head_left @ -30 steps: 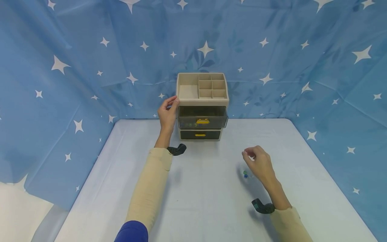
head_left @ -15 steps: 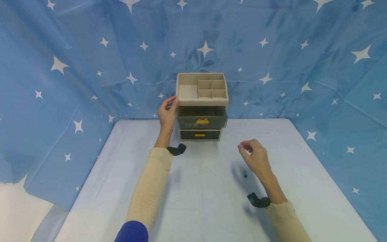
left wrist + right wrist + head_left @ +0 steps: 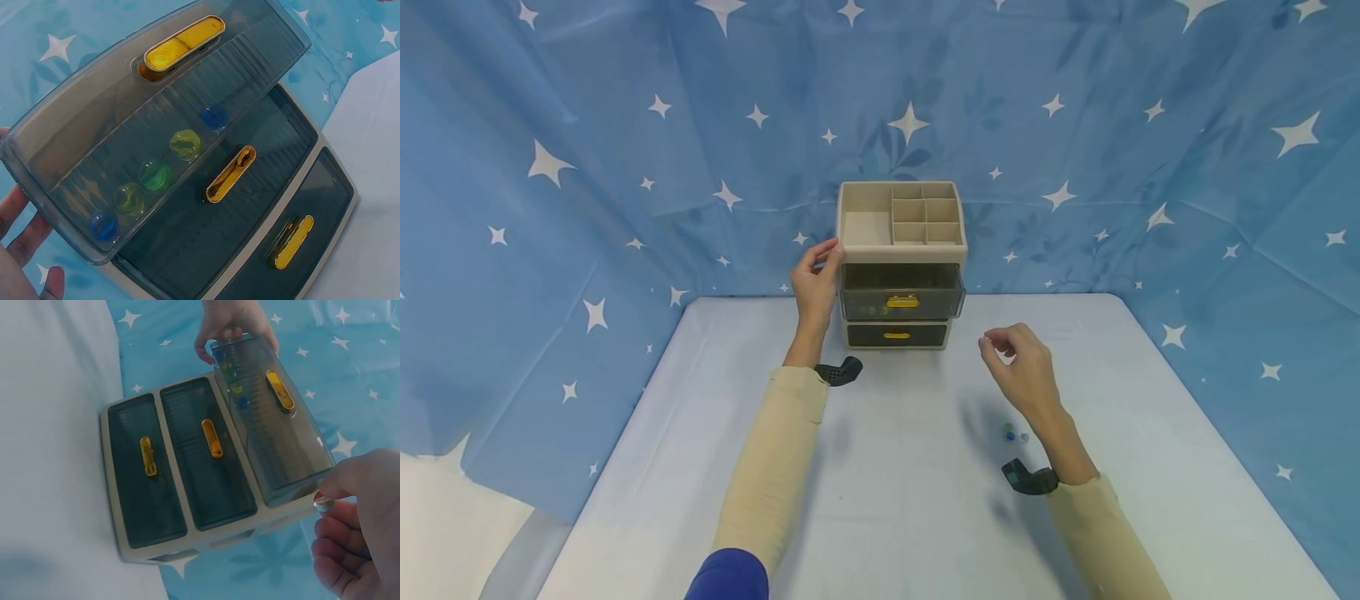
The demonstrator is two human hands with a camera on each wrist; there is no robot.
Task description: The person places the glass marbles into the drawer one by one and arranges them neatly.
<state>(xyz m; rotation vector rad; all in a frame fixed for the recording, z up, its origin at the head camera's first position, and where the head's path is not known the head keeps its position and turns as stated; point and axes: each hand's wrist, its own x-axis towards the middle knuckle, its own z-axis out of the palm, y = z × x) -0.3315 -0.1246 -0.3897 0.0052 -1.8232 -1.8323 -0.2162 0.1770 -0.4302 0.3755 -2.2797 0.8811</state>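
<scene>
A cream drawer organizer (image 3: pixel 901 254) has its clear top drawer (image 3: pixel 278 450) pulled out. Inside lie several glass marbles, such as a green marble (image 3: pixel 154 175) and a blue marble (image 3: pixel 214 117). My left hand (image 3: pixel 815 283) rests its fingertips at the organizer's upper left side, beside the drawer. My right hand (image 3: pixel 1018 362), raised over the table at right, pinches a marble (image 3: pixel 323 502) with red and white in it between thumb and index finger. In the right wrist view, this marble overlaps the organizer's corner. The other right fingers curl inward.
Small marbles (image 3: pixel 1010 437) lie on the white table (image 3: pixel 910 500) below my right forearm. The lower drawers (image 3: pixel 897 335) are closed. A blue star-patterned cloth (image 3: pixel 737 150) hangs behind the organizer. Open compartments (image 3: pixel 868 225) form its top.
My right hand has moved forward and left toward the organizer, still pinching the marble. A clear marble on the table has come out from behind the forearm. My left hand keeps its place.
</scene>
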